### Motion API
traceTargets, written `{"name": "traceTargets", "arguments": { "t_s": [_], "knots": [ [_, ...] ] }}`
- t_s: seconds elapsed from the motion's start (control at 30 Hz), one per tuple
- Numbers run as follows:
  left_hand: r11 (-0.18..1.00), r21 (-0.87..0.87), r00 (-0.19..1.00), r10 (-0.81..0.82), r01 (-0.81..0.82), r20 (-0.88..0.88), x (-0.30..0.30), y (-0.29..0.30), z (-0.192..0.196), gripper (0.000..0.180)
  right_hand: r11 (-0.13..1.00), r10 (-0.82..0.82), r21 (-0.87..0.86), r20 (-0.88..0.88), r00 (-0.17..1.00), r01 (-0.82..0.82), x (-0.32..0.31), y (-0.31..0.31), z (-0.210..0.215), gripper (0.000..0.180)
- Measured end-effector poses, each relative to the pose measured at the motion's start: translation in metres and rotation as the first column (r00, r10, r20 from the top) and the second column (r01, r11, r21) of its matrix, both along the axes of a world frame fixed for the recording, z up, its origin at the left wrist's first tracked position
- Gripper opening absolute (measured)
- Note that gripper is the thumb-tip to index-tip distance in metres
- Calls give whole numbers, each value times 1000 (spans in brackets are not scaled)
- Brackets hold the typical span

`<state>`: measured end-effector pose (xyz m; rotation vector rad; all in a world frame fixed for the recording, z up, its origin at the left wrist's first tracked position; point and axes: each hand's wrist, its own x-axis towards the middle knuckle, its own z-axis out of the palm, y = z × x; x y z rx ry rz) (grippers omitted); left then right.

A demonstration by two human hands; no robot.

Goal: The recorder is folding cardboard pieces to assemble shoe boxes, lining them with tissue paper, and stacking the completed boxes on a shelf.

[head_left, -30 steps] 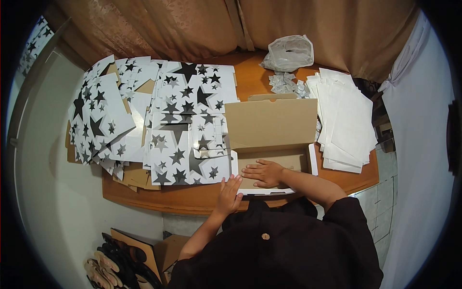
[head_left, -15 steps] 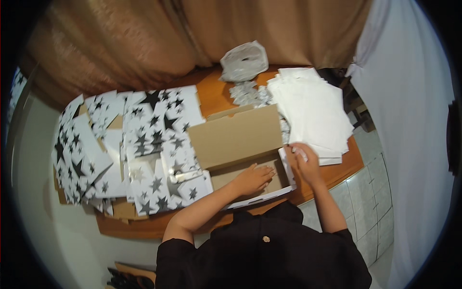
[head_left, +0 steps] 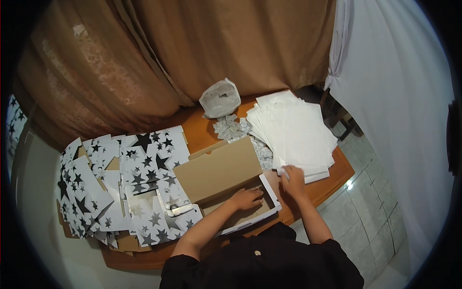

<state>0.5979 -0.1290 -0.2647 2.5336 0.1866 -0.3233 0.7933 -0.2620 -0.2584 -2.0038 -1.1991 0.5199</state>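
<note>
In front of me lies an open cardboard box (head_left: 270,215), white outside and brown inside, its brown lid (head_left: 219,168) raised on the far side. My left hand (head_left: 246,198) reaches inside the box, palm down with fingers extended, and no held object shows. Just right of the box, my right hand (head_left: 293,180) has its fingers bent together at the near left corner of a stack of white paper sheets (head_left: 298,132). Something small and whitish shows at those fingertips; whether it is a sheet corner or a separate piece is unclear.
Star-patterned white cardboard boxes (head_left: 154,178) are piled at left. Beyond the lid lie several small silvery packets (head_left: 231,127) and a clear plastic bag (head_left: 220,98). A brown curtain (head_left: 231,43) hangs behind the wooden table (head_left: 332,178), a white cloth (head_left: 385,96) at right.
The view has shifted, so the table sits lower in it. My left hand has moved slightly toward the box's right end. My right hand stays by the paper's corner.
</note>
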Motion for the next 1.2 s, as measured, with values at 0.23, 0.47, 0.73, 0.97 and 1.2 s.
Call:
{"name": "traceTargets", "arguments": {
  "t_s": [0.23, 0.47, 0.73, 0.97, 1.2],
  "knots": [
    [960, -257, 952, 178, -112, 248, -40, -3, 46, 36, 959, -182, -44, 660, 729, 279, 40, 24, -30, 29],
    [921, -232, 889, 371, -314, 270, -88, 8, 117, 30, 921, -386, -32, 67, 920, 388, 65, 25, 9, 26],
    [914, -177, 751, 403, -366, 523, -59, -1, 152, 37, 873, -325, 352, -97, 941, 337, 31, 13, 62, 16],
    [890, 317, 642, -37, -327, 766, 1, -8, 166, 42, 831, 13, 374, 727, 687, -411, -68, -25, 145, 14],
    [978, 51, 597, 81, -200, 798, -48, 4, 186, 22, 784, 24, 452, 663, 749, -425, -85, -68, 171, 54]
  ]
}}
